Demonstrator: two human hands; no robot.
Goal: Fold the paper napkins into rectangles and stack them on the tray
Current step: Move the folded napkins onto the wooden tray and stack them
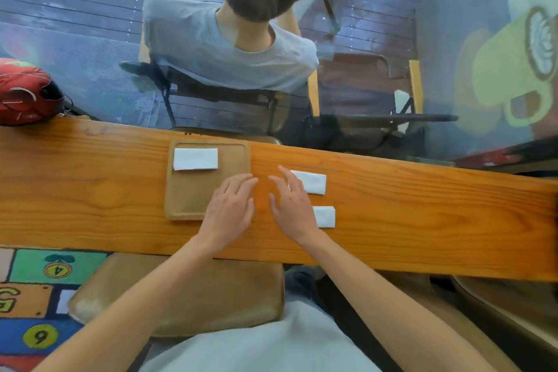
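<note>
A tan wooden tray [187,199] lies on the orange wooden counter [90,190]. One folded white napkin [195,158] rests in the tray's far left corner. Two more folded napkins lie on the counter to the right of the tray, one farther [311,182] and one nearer [324,216]. My left hand [231,210] hovers flat over the tray's near right corner, fingers apart and holding nothing. My right hand [291,205] is spread just left of the two loose napkins, partly covering their left ends, with nothing gripped.
A red helmet [25,92] sits at the counter's far left end. Behind a glass pane, a person in a grey shirt [229,48] sits on a chair with their back to me. A cushioned stool [181,296] stands below the counter.
</note>
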